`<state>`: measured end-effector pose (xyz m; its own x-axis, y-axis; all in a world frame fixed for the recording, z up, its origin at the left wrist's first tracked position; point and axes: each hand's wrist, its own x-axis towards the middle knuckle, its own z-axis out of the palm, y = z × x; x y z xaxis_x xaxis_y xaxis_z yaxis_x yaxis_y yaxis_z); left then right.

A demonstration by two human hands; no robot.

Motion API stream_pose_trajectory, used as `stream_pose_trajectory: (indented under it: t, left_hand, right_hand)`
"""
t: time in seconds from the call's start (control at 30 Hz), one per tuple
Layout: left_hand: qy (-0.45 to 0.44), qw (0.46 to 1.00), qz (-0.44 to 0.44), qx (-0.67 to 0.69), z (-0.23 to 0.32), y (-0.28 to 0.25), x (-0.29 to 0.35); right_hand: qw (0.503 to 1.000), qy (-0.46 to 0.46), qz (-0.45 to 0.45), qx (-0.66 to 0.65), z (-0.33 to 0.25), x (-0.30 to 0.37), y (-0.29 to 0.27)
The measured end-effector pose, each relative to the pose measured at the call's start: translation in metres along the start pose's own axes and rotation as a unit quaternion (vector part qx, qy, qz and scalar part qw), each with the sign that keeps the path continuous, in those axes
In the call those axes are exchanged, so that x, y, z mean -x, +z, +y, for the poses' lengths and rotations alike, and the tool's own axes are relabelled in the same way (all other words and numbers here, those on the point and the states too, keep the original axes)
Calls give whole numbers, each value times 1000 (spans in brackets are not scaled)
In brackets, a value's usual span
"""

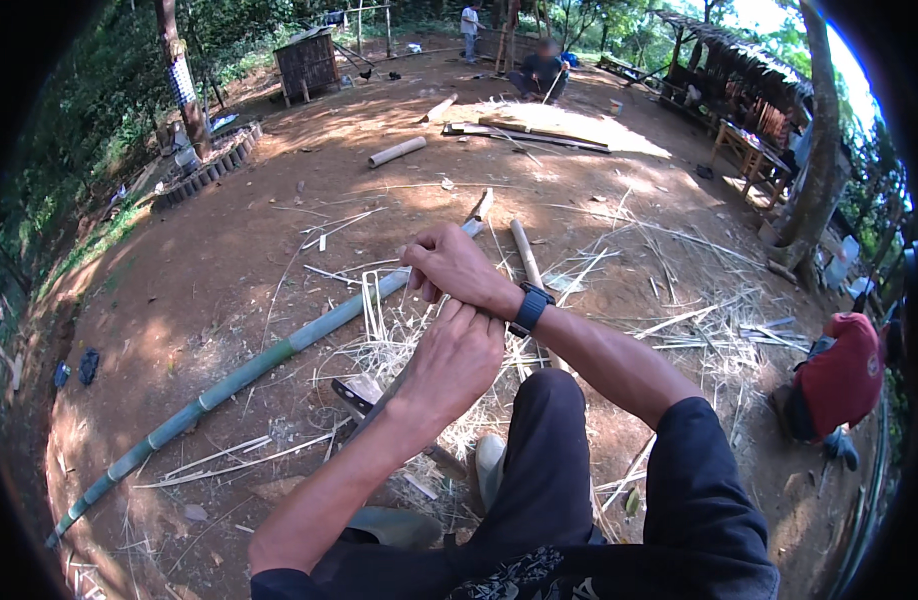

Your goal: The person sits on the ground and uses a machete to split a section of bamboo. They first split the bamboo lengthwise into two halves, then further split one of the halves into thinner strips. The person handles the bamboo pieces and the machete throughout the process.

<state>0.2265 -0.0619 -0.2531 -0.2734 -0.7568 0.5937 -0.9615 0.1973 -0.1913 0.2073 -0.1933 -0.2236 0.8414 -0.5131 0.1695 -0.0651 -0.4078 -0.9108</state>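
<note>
My left hand (457,352) and my right hand (453,262) meet in front of me, the right just beyond the left, with a dark watch (531,308) on its wrist. Fingers of both hands are curled; what lies between them is hidden. Beside the right fingertips, thin pale bamboo strips (370,308) form a narrow upright loop, but I cannot tell whether a hand grips it. A long green bamboo pole (309,335) slants across the ground behind my hands. Partly under my left forearm lies a dark flat piece with pale studs (353,396).
Bamboo shavings (719,345) litter the ground. A short bamboo piece (525,250) lies beyond my right wrist, another (397,152) farther off. A person in red (837,375) crouches at right; another (541,75) sits far ahead. A tree trunk (817,190) rises right.
</note>
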Motion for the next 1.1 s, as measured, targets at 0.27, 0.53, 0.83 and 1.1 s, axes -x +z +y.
stream_pose_trajectory:
  t: [0.27, 0.53, 0.83, 1.1]
  left_hand:
    - [-1, 1000, -10, -8, 6, 4, -7]
    - [-31, 999, 5, -25, 4, 9, -12]
    - [-42, 998, -22, -32, 2, 7, -13]
    - [-44, 998, -33, -44, -2, 5, -11]
  right_hand:
    - [999, -34, 34, 7, 10, 4, -11]
    - [993, -86, 86, -4, 19, -10, -11]
    - [981, -116, 154, 33, 24, -23, -7]
    - [981, -118, 150, 31, 18, -24, -2]
